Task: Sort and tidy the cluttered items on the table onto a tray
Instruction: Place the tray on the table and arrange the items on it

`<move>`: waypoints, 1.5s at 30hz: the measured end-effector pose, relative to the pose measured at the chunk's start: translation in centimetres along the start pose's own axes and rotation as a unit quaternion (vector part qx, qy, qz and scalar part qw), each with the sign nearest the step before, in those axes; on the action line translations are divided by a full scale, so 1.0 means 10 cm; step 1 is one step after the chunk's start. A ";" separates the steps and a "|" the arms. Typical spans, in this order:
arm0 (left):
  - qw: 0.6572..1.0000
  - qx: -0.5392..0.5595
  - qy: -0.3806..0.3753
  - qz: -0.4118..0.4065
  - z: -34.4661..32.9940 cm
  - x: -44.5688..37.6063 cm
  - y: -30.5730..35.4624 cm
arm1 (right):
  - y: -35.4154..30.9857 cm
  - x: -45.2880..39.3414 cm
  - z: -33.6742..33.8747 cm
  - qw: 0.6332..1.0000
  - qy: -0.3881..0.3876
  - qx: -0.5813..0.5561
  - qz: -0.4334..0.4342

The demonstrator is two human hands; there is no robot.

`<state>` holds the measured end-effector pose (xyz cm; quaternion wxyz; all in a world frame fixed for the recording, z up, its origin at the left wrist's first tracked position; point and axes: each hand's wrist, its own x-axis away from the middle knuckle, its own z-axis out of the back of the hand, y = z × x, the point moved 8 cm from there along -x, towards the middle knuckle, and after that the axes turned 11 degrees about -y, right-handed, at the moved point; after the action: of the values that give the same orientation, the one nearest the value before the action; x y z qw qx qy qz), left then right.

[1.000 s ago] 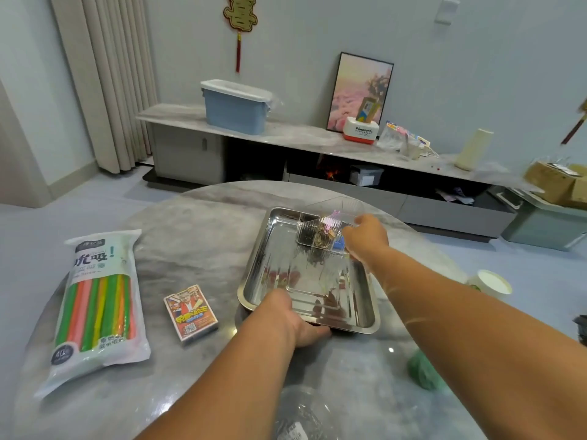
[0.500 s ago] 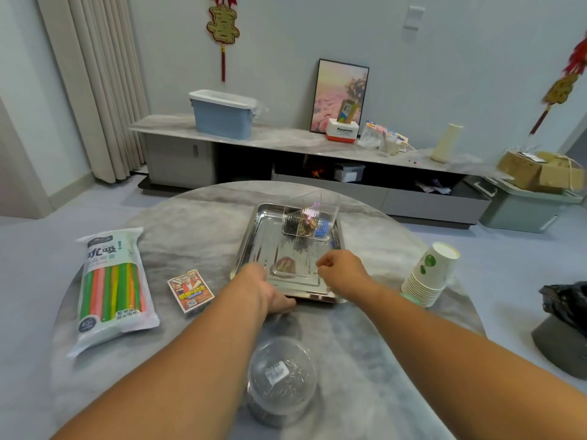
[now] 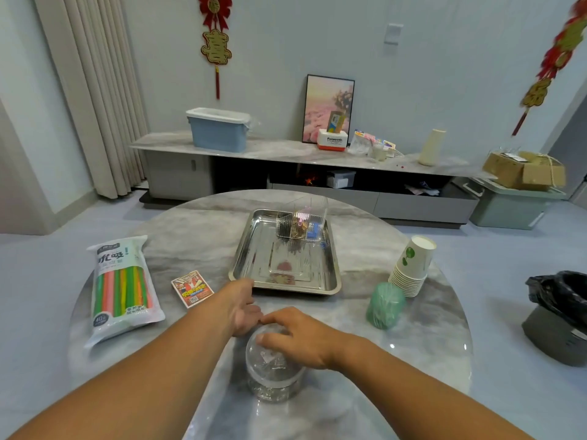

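A steel tray point(image 3: 251, 249) lies mid-table with a clear plastic box point(image 3: 301, 223) of small items in its far right corner. A clear round jar point(image 3: 273, 376) stands on the table in front of the tray. My right hand point(image 3: 301, 339) lies on the jar's lid, fingers and thumb spread over it. My left hand point(image 3: 244, 309) is beside the jar's far left side, just short of the tray's front edge, fingers apart and holding nothing. A pack of coloured straws point(image 3: 122, 284) and a small card box point(image 3: 191, 289) lie to the left.
A stack of paper cups point(image 3: 411, 265) and a green roll point(image 3: 385, 304) stand on the right of the round marble table point(image 3: 190, 230). A black-bagged bin point(image 3: 559, 315) is on the floor at right. A long cabinet point(image 3: 286, 154) runs along the far wall.
Both hands have left the tray and pulled back toward me. The right hand now lies on the clear jar. The clear box stays in the tray.
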<state>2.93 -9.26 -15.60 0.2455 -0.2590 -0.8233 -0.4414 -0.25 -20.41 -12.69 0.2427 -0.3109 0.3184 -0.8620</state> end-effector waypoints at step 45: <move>0.806 -0.468 0.011 -0.364 -0.64 -0.69 0.73 | 0.67 0.50 1.59 0.913 0.316 0.072 -0.247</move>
<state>13.93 -12.71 -12.40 -0.0744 -0.0190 -0.5483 -0.8328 8.71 -34.37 -5.84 -0.0690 -0.0730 0.2284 -0.9684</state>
